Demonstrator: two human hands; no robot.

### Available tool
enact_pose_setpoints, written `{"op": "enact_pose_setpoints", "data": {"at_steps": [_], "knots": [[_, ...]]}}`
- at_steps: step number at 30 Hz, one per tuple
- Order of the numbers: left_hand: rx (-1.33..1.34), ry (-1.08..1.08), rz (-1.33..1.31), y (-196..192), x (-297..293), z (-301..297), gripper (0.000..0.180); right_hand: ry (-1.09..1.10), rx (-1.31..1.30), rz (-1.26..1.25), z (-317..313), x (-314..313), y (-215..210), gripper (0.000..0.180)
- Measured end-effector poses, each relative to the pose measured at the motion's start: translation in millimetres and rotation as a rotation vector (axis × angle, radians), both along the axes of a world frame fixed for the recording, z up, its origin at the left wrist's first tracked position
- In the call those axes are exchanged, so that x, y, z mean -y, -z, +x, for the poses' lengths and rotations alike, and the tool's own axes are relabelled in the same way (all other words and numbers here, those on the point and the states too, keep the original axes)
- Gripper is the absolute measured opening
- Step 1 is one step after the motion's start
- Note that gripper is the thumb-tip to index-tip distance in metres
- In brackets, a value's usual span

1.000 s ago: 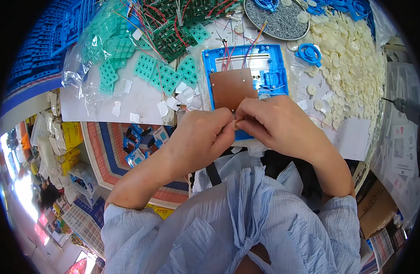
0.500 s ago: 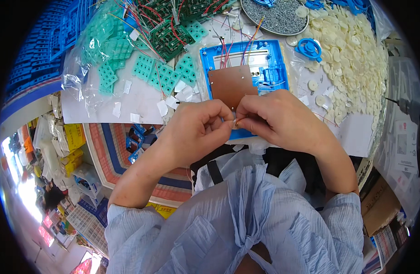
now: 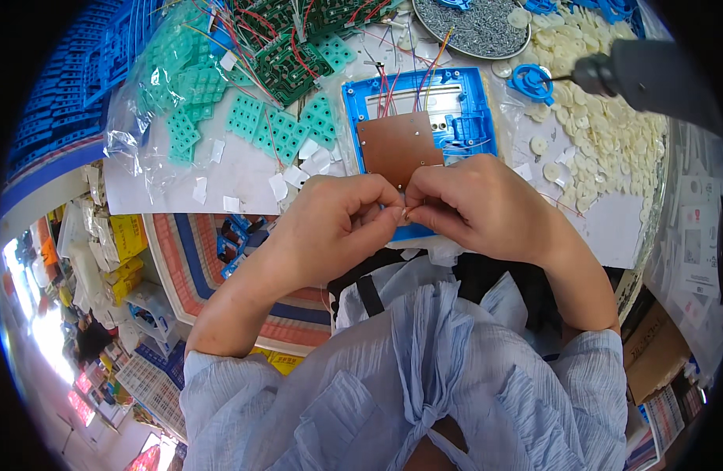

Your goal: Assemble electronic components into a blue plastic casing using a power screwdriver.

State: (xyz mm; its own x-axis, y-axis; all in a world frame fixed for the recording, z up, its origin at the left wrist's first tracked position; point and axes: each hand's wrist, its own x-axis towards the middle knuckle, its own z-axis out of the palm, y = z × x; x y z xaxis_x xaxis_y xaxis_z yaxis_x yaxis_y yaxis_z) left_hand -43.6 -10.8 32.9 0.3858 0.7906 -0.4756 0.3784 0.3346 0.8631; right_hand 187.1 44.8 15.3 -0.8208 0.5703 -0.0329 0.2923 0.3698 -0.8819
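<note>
My left hand (image 3: pixel 342 224) and my right hand (image 3: pixel 475 208) meet fingertip to fingertip over the near edge of a blue plastic housing (image 3: pixel 487 102). Both are closed in a pinch, thumb against forefinger. Between them is a tiny pale and reddish bit, possibly a wire end, too small to name. Just beyond the fingers a brown circuit board (image 3: pixel 397 145) lies in the housing, its plain side up. Red, yellow and dark wires (image 3: pixel 389 90) rise past its far edge.
Green circuit boards (image 3: pixel 287 67) and teal rubber keypads (image 3: pixel 279 133) lie at the left. A dish of screws (image 3: pixel 475 31) stands at the back. Cream discs (image 3: pixel 597 118) heap up at the right, below a dark electric screwdriver (image 3: pixel 644 74). Stacked blue housings (image 3: pixel 59 94) fill the far left.
The electric screwdriver has swung in from the right edge, its tip now over the blue ring part by the discs. My hands have barely moved and keep their pinch.
</note>
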Motion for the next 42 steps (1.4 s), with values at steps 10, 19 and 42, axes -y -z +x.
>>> {"op": "enact_pose_setpoints", "data": {"at_steps": [10,19,42], "knots": [[-0.037,0.058,0.082,1.1,-0.1,0.1,0.01,-0.003,-0.045,0.007,0.8,0.7,1.5,0.011],[0.009,0.023,-0.017,1.4,0.8,-0.4,0.013,-0.017,0.047,-0.007,-0.3,0.2,-3.0,0.012],[0.031,-0.18,0.256,11.0,23.8,38.3,0.003,0.554,-0.172,-0.203,11.0,58.8,-2.6,0.017]]}}
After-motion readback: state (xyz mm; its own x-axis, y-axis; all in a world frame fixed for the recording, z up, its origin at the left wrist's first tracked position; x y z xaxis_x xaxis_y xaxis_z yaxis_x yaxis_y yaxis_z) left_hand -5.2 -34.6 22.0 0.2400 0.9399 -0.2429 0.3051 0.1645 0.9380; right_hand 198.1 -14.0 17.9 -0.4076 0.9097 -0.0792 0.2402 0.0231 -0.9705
